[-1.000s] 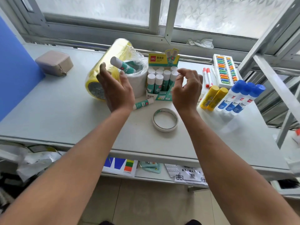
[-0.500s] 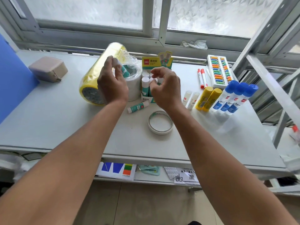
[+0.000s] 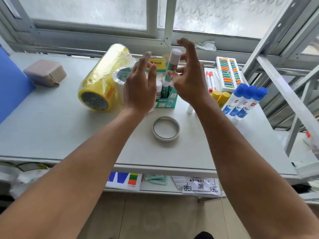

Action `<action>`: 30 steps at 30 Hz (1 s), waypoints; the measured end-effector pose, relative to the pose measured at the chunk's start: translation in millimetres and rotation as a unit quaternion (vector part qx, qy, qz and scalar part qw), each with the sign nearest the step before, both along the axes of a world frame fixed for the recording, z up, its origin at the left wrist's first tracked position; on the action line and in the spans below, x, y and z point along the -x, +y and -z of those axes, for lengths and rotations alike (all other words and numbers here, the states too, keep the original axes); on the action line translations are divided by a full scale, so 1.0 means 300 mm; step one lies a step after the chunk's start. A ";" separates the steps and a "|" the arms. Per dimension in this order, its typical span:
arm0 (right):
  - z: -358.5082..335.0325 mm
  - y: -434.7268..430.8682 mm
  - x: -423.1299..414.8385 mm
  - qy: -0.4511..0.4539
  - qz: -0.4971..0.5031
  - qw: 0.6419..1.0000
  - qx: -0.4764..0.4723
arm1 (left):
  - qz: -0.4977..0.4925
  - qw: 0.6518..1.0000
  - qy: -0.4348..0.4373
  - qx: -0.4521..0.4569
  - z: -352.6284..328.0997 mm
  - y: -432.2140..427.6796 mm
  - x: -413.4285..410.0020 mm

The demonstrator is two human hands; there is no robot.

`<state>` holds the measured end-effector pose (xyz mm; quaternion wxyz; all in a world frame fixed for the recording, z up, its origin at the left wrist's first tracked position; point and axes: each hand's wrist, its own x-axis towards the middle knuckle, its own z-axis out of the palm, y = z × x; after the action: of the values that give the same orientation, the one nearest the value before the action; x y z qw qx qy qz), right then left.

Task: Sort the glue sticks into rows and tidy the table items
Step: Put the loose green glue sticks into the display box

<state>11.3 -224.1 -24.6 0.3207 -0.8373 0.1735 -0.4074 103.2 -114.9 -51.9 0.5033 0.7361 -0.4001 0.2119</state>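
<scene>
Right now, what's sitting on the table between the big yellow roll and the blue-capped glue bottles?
In the head view, the green glue stick box stands between the yellow roll and the blue-capped bottles, with two yellow sticks beside the bottles.

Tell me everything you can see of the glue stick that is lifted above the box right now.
The white-capped green glue stick is a slim cylinder that looks like plastic, with a rounded white cap on top, a green label and a small red mark on the body. It stands nearly upright, tilted slightly right at the top, raised above the green cardboard display box of similar sticks. The right hand pinches its lower body between thumb and fingers; its base is hidden. The left hand is open beside it, not touching.
</scene>
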 end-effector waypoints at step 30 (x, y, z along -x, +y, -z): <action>0.168 0.060 -0.036 0.085 0.192 0.971 0.117 | -0.046 0.916 0.070 -0.392 0.213 0.129 -0.001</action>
<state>22.2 -206.1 -75.0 0.1206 -0.8519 0.3085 -0.4057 103.5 -76.3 -115.7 0.1912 0.9048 -0.3804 0.0085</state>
